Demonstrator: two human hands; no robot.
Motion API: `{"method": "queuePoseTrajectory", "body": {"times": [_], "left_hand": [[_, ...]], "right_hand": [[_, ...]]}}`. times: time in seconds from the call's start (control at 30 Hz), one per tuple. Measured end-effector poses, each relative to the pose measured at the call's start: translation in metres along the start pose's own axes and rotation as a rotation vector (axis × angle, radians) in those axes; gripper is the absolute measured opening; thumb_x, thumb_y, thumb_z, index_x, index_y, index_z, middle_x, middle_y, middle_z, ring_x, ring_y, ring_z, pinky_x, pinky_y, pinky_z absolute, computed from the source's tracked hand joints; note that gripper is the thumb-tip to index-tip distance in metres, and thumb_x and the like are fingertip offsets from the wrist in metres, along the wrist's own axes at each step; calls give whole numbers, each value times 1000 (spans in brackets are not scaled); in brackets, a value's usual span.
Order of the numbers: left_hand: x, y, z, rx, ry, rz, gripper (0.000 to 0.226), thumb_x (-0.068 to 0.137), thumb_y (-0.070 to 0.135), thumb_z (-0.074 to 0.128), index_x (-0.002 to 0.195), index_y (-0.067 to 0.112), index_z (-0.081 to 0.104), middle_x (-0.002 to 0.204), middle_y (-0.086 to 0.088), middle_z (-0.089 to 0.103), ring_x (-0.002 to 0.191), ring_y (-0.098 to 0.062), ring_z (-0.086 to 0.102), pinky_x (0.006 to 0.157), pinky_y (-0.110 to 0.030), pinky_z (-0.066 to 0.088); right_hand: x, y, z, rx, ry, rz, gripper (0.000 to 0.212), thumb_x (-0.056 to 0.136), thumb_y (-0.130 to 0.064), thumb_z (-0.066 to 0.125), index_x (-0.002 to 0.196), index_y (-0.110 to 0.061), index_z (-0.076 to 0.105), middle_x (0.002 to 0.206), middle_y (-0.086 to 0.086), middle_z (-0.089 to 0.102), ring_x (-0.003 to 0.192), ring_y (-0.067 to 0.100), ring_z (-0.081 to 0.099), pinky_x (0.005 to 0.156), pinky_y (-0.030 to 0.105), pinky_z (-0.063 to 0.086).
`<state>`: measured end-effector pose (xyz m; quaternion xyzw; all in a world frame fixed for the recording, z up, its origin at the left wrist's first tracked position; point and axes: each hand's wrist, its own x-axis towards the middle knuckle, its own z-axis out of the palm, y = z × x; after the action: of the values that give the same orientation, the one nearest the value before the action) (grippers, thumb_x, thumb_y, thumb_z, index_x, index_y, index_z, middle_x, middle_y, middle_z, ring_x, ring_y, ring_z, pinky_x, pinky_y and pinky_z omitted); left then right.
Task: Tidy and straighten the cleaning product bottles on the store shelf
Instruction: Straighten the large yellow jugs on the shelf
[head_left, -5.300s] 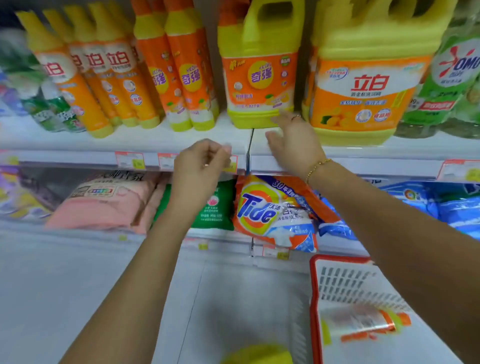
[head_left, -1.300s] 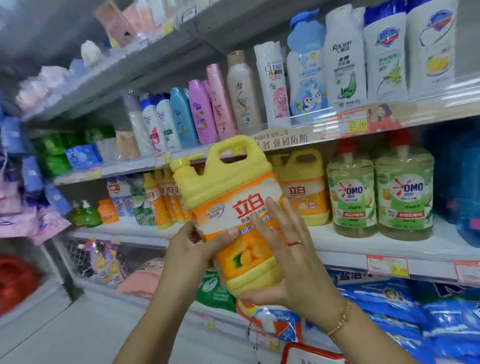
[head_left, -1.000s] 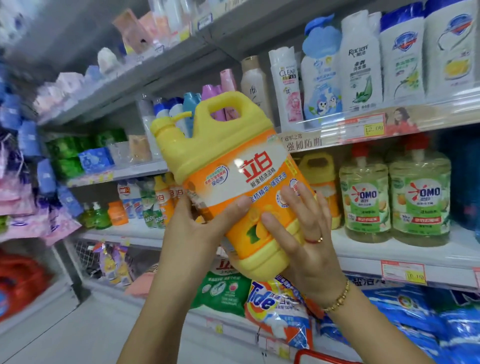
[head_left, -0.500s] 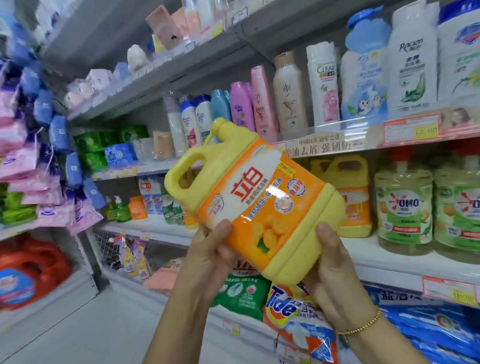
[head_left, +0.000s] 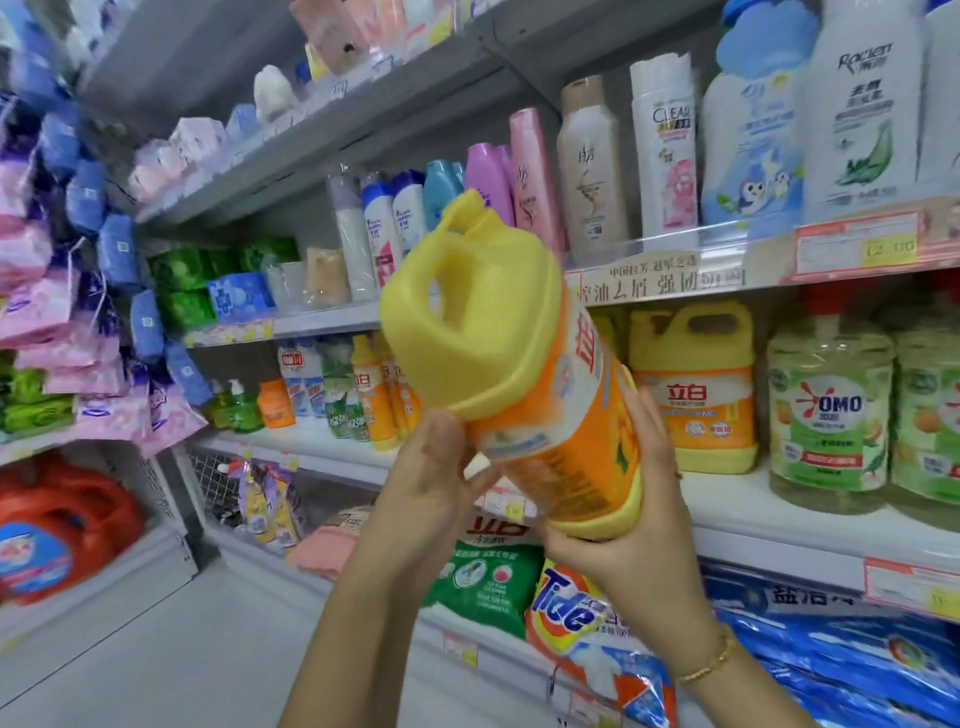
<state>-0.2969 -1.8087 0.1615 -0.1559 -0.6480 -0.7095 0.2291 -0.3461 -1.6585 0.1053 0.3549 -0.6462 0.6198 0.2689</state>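
Yellow-orange detergent jug (head_left: 524, 384) tilted, off the shelf.

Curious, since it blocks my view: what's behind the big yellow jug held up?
Behind the yellow jug: a matching jug to its right, slim orange bottles to its left, shampoo bottles above. Whatever stands directly behind is covered by the jug, the left hand and the right hand.

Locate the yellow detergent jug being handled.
The yellow detergent jug is mid-frame in the head view, tilted in the air, held by the left hand and right hand, left of a matching jug on the shelf.
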Motion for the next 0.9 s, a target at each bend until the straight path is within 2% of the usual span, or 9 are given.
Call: {"method": "queuePoseTrajectory", "body": {"times": [0.07,0.13,0.2,0.3,0.37,0.47,0.6,0.7,0.9], "left_hand": [[7,0,-6,48,13,-4,111,48,81,69,142,29,41,139,5,55,128,-15,52,105,-44,41],[12,-3,-12,113,57,-12,113,51,78,70,147,30,33,139,6,54,126,-15,53,103,-41,43],[13,-7,-22,146,77,-43,101,52,68,79,137,22,47,126,1,65,114,-19,63,90,-39,52],[14,-7,-44,113,38,-168,99,34,57,92,117,13,58,105,-4,74,96,-22,71,72,-36,58],[13,-7,-59,100,5,-245,97,31,58,92,112,15,61,104,-4,74,95,-21,71,73,-38,59],[13,-7,-71,87,-11,-375,74,50,65,80,109,23,70,116,-7,70,107,-26,66,81,-46,58],[14,-3,-74,68,94,-560,50,70,55,55,103,21,70,102,-7,74,88,-23,73,62,-38,60],[11,-3,-78,53,124,-596,53,63,57,62,98,19,74,103,-9,74,86,-23,73,60,-39,59],[3,-9,-82,41,231,-671,38,77,51,62,84,17,78,94,-9,75,79,-23,73,61,-42,60]], "right_hand": [[3,-1,-9,256,-116,83,105,53,-9,85,137,-43,30,127,-28,50,117,-4,51,85,10,46],[4,2,-13,481,-234,194,97,48,-24,90,129,-34,40,113,-22,63,103,0,62,76,13,51],[-1,10,-13,674,-362,357,98,41,-45,91,127,-30,45,116,-8,66,106,13,64,79,24,55],[-10,21,-14,863,-512,615,107,43,-46,91,134,-20,41,125,9,62,114,29,60,87,45,54],[-14,24,-16,884,-594,681,106,46,-48,90,136,-19,41,129,12,59,117,32,58,89,51,52],[-17,22,-15,886,-630,725,93,46,-54,86,125,-17,52,116,12,67,100,30,67,71,40,58],[-14,10,-7,739,-615,770,83,50,-69,76,112,-18,56,89,15,73,68,28,71,53,26,57],[-9,5,-3,663,-588,806,63,72,-66,62,110,-17,53,80,15,72,60,25,70,49,24,56],[-3,3,-1,641,-606,872,67,62,-59,55,117,-20,49,86,18,72,62,29,71,49,27,57]]}}
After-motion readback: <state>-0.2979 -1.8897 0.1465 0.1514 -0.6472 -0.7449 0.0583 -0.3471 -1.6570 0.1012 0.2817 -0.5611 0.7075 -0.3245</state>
